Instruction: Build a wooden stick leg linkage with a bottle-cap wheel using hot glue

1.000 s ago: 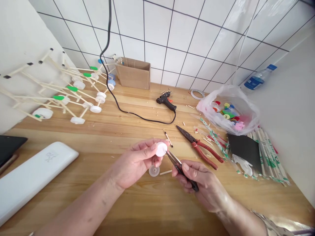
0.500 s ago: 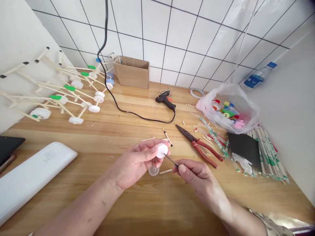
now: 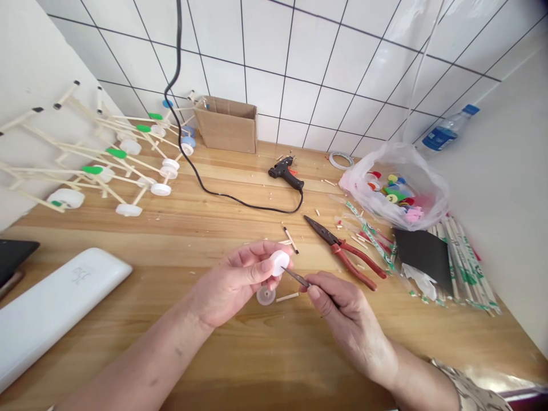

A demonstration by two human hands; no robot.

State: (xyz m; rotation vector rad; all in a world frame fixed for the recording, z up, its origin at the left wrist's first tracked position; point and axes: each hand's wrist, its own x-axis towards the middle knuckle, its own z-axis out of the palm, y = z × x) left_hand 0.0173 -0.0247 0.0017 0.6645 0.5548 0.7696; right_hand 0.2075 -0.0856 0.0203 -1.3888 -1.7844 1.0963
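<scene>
Between its thumb and fingers, my left hand [image 3: 246,274] holds a white bottle cap [image 3: 279,262] above the table, with the cap's flat face turned to the right. My right hand [image 3: 349,319] grips a thin, pointed metal tool [image 3: 296,276]; its tip meets the face of the cap, and most of its handle is hidden in my palm. Below my left fingers, a translucent white cap [image 3: 266,295] with a mark at its centre lies on the wood. Beside it is a short wooden stick [image 3: 287,297]. A black-tipped stick piece [image 3: 291,240] lies just behind the held cap.
Red-handled pliers [image 3: 346,251] lie to the right, a black glue gun [image 3: 286,173] with its cord farther back. A plastic bag [image 3: 398,182] holds colourful caps. Several stick-built models [image 3: 111,154] with cap wheels stand left, near a cardboard box [image 3: 226,125] and a white power bank [image 3: 64,308].
The tool has turned slightly in my right hand, showing a wider side, while its tip stays at the cap. The whole view has shifted a little.
</scene>
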